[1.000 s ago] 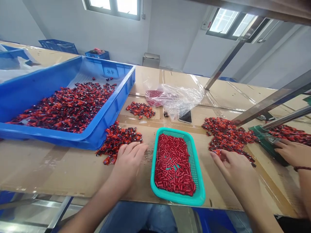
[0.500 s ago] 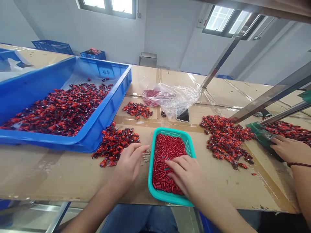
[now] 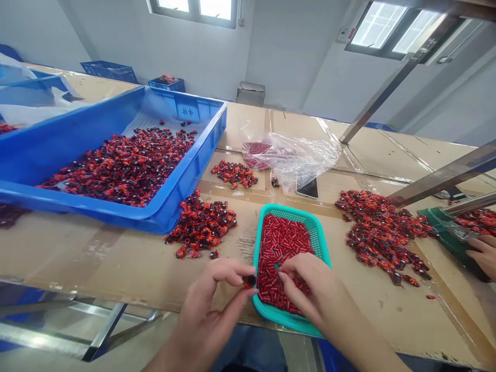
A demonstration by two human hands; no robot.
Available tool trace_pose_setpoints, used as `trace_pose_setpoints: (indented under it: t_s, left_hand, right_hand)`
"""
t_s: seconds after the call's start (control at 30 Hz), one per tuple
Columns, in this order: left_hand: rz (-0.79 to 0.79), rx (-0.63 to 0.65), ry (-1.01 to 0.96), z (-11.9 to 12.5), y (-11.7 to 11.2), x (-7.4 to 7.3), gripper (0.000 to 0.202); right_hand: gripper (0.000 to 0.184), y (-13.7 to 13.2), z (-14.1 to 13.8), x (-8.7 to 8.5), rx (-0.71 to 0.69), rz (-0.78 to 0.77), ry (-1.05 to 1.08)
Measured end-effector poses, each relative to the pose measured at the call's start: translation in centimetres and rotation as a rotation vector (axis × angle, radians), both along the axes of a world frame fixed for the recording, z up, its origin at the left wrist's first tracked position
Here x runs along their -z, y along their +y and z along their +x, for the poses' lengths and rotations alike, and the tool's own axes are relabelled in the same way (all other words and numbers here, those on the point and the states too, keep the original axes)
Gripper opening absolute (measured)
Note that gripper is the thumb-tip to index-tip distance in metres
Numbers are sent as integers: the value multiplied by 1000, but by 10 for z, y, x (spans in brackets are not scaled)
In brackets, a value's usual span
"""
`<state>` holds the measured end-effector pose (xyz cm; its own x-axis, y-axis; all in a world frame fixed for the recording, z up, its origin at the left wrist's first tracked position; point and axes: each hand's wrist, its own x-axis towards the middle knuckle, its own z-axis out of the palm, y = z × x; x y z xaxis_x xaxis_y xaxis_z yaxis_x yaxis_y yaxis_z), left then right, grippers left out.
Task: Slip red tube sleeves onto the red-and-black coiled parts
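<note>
Between the thumb and fingers of my left hand [image 3: 217, 305] is a small black-and-red part [image 3: 249, 280], pinched just beside the left rim of the green basket [image 3: 323, 240]. Small red tubes [image 3: 284, 232] fill much of the basket. My right hand [image 3: 313, 281] reaches over its right side, thumb and index fingertip pinched low among the tubes. Whatever sits between those fingertips is too small to make out. Beyond my left hand lies a heap of black-and-red parts [image 3: 205, 222].
A large blue tray [image 3: 186, 170] of similar parts stands on the left. Behind the basket are a smaller pile [image 3: 234, 174], a plastic bag [image 3: 306, 157] and a phone [image 3: 308, 188]. Rightward lie another heap [image 3: 382, 227], a green tool [image 3: 445, 232] and another person's hand [image 3: 484, 253].
My left hand has come from the heap to the basket's left rim with a black-and-red part in its pinch. My right fingers have closed among the tubes. The view has shifted left.
</note>
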<state>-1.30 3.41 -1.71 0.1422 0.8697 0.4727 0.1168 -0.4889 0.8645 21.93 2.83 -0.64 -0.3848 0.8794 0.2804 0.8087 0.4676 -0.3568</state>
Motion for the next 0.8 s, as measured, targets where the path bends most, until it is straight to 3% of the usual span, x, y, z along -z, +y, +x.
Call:
trace_pose_setpoints:
  t_s: [0.1, 0.17, 0.4, 0.8]
  left_hand:
    - [80, 26, -9, 2, -3, -4, 30]
    - [159, 39, 14, 4, -4, -7, 31]
    - [324, 50, 145, 2, -9, -13, 32]
    - [332, 4, 218, 3, -11, -14, 36]
  right_hand:
    - [9, -12, -14, -22, -34, -24, 330]
    - [10, -17, -22, -30, -83, 52, 408]
    - [12, -20, -32, -35, -141, 239, 251]
    - [13, -27, -29, -33, -131, 237, 299]
